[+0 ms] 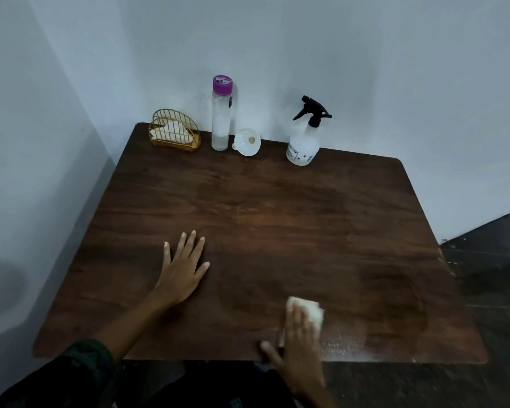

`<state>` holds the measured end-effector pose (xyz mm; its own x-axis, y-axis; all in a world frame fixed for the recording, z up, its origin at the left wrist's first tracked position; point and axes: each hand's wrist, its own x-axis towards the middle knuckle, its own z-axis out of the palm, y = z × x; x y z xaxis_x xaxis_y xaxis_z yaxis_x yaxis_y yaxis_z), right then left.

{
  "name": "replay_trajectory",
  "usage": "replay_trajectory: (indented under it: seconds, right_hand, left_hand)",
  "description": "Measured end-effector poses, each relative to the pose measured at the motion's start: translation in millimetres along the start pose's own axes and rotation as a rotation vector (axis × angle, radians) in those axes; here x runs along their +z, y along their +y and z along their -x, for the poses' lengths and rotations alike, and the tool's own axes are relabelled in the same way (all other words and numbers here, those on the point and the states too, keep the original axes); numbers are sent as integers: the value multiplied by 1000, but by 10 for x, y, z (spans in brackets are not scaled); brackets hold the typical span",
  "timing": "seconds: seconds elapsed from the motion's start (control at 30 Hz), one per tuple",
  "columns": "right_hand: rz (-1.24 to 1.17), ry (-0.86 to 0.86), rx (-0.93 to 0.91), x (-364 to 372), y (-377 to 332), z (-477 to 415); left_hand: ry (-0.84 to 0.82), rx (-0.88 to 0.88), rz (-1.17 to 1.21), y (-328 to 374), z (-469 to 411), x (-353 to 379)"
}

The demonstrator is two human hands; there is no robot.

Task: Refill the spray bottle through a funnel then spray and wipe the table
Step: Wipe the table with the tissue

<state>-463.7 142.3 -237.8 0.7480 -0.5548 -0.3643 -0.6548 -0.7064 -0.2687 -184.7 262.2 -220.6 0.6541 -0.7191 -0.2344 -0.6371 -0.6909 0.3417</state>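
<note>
My right hand [299, 340] presses a folded white tissue [314, 312] flat against the dark wooden table [277, 207] near its front edge; the hand is blurred. Wet streaks and droplets show on the wood to the right of the tissue. My left hand [184, 269] lies flat on the table with its fingers spread, holding nothing. At the back stand the white spray bottle [304, 142] with a black trigger head, a white funnel [247, 141] lying on its side, and a tall clear bottle [222, 113] with a purple cap.
A gold wire holder [174, 134] with white tissues stands at the table's back left corner. White walls close in behind and to the left. Dark floor lies to the right of the table.
</note>
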Motion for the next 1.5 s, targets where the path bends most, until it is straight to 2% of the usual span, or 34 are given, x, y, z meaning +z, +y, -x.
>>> replay_trajectory:
  seconds: [0.1,0.27,0.4,0.5,0.67,0.73,0.87,0.93,1.0,1.07,1.13,1.23,1.33,1.5]
  right_hand:
    - [99,-43,-235,127,-640,-228]
    - [155,-48,-431,-147,-1231,-960]
    - [67,-26,-302,-500,-1188,-1571]
    - [41,12,-160,-643,-838,-1711]
    - [-18,109,-153,-604,-250,-1381]
    - [-84,152,-131,-515,-168,-1212]
    - [-193,371,-30,-390,-186,-775]
    - [-240,360,23,-362,-141,-608]
    - [-393,312,78,-482,-97,-481]
    - [-834,287,148,-711,-59,-435]
    - [-1266,273,258,-928,37,-437]
    - [-1680,217,352,-1159,360,-495]
    - [-1811,188,348,-1400,721,-559]
    - [-1760,215,372,-1679,1468,-720]
  left_hand:
    - [6,0,17,-37,37,-37]
    - [20,-20,-16,-99,72,-164]
    - [31,-13,-65,-205,166,-294]
    - [13,-6,-63,-317,229,-383]
    - [-47,19,-95,-403,212,-400]
    - [-71,52,-91,-335,155,-374]
    - [-77,163,-28,-6,12,-269]
    - [-97,224,34,227,-61,-217]
    - [-156,275,148,480,-120,-179]
    - [-272,253,388,728,-154,-163]
    - [-434,149,692,1016,-157,-155]
    - [-616,34,958,1558,-173,-113]
    - [-617,7,1120,2133,-237,7]
    - [-474,24,1147,3167,-428,233]
